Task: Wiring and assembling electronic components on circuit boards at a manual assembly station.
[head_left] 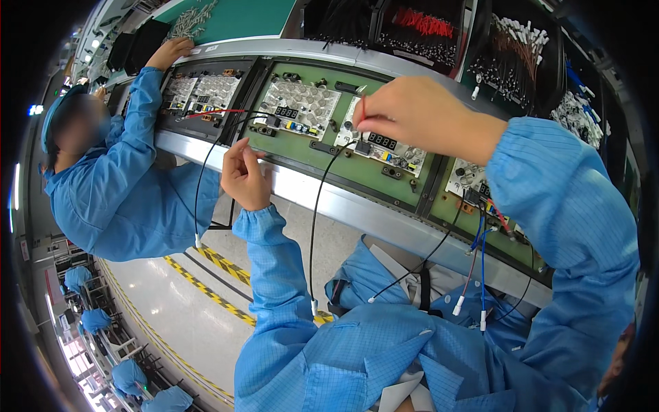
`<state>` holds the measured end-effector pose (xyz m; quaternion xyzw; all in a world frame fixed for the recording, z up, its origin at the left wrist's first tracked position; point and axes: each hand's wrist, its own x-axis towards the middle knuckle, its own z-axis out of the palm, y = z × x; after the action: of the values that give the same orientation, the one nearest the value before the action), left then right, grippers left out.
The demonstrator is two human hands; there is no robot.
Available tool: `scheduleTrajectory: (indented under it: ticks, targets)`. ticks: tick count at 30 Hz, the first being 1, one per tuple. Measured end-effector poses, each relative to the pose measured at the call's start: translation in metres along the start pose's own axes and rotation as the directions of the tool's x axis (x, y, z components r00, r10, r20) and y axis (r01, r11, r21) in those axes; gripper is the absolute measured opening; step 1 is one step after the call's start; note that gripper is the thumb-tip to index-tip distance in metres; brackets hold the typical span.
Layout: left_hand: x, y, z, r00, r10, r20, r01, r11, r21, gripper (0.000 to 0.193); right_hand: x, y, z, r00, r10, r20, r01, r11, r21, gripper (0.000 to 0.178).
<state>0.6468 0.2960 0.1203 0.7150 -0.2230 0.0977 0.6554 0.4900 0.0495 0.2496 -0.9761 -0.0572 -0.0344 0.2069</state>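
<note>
My right hand (419, 113) is over a white circuit board (401, 156) with a digit display, its thumb and fingers pinched on a red wire (363, 106). Its fingers hide part of that board. A black wire (315, 226) runs from the board over the rail's front edge and hangs down to a white connector. My left hand (246, 177) is loosely curled with its fingers apart, at the near edge of the green fixture (292, 150). It appears to hold nothing. Just beyond it lies another circuit board (309, 103), with red and black wires leading off leftward.
At right, another board (461, 180) trails red, blue and black wires over the metal rail (302, 180). Behind stand bins of red wires (422, 24) and white-ended wires (518, 41). At left, a co-worker in blue (103, 185) reaches toward small parts (192, 20) on a green surface.
</note>
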Motion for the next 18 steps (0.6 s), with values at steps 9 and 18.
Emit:
scheduleTrajectory:
  ticks: [9, 18]
  targets:
    - [0.007, -0.010, -0.002, 1.000, 0.005, 0.008, -0.004, 0.999, -0.046, 0.015, 0.020, -0.005, 0.022, 0.991, -0.129, -0.023, 0.126, 0.988, -0.093, 0.024]
    - [0.010, -0.011, -0.003, 0.998, 0.063, 0.001, -0.063, 0.998, -0.027, 0.012, 0.019, -0.010, 0.017, 1.000, -0.006, 0.018, 0.008, 0.992, -0.124, 0.025]
